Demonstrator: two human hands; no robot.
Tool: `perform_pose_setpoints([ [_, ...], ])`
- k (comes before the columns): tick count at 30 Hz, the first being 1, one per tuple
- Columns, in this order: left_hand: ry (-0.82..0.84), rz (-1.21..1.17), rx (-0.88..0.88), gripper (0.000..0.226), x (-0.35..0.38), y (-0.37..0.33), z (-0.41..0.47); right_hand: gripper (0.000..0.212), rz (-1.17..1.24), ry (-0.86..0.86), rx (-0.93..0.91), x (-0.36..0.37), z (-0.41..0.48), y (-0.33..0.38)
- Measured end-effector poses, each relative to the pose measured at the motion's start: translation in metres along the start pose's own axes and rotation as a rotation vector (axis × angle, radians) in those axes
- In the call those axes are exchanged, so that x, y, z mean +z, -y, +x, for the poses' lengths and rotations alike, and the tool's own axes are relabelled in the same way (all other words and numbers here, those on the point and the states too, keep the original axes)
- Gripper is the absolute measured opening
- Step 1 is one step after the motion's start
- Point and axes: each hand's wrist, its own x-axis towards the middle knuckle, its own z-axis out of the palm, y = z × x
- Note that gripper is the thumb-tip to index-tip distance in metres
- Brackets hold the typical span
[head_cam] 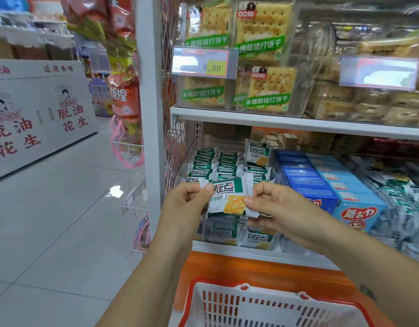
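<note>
Gripped at both crimped ends: a small white-and-green plastic biscuit packet printed with a yellow cracker square. Pinched at its left end between thumb and curled fingers of the left hand, and at its right end the same way by the right hand. Held level between the two, in front of the lower shelf. Lower right corner covered by the right thumb; small print under the large characters too blurred to read.

Directly behind and below the hands, a clear plastic shelf tray filled with rows of matching green-and-white packets, the nearest ones partly hidden by the hands and smeared behind the tray's front wall. Just right of the right hand, stacked blue cardboard boxes; further right, silver-green foil packets, hard to make out.

Below the forearms, a red-and-white plastic shopping basket, cut off by the bottom edge. Above the hands, square soda-cracker packs in a clear tub behind a yellow price tag. Far left of the left hand, a white cardboard carton with red characters, cut off at the edge.
</note>
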Motion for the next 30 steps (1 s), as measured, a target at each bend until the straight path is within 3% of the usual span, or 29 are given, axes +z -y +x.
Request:
perform_pose_setpoints([
  [6, 0.090, -0.208, -0.276, 0.015, -0.002, 0.001, -0.001, 0.024, -0.034, -0.098, -0.018, 0.001, 0.004, 0.006],
  [9, 0.192, -0.316, -0.368, 0.027, -0.006, -0.003, -0.002, 0.024, 0.047, -0.160, 0.003, -0.002, 0.005, 0.007],
  [13, 0.201, -0.456, -0.466, 0.030, -0.004, -0.003, -0.004, 0.012, 0.244, -0.157, 0.130, -0.005, 0.006, 0.007],
  [18, 0.125, -0.495, -0.506, 0.008, -0.004, -0.001, -0.002, 0.013, 0.512, -0.188, 0.305, -0.007, 0.007, 0.005],
  [22, 0.121, -0.483, -0.496, 0.008, -0.005, -0.002, -0.002, 0.017, 0.580, -0.172, 0.340, -0.006, 0.008, 0.003],
  [24, 0.118, -0.422, -0.460, 0.009, -0.006, -0.002, -0.001, 0.013, 0.495, -0.172, 0.291, -0.007, 0.009, 0.001],
  [28, 0.096, 0.003, -0.196, 0.014, -0.013, 0.000, 0.004, 0.008, -0.072, -0.210, 0.073, -0.014, 0.011, -0.001],
  [30, 0.140, 0.097, -0.100, 0.016, -0.013, -0.001, 0.003, 0.009, -0.209, -0.218, -0.003, -0.016, 0.009, 0.003],
])
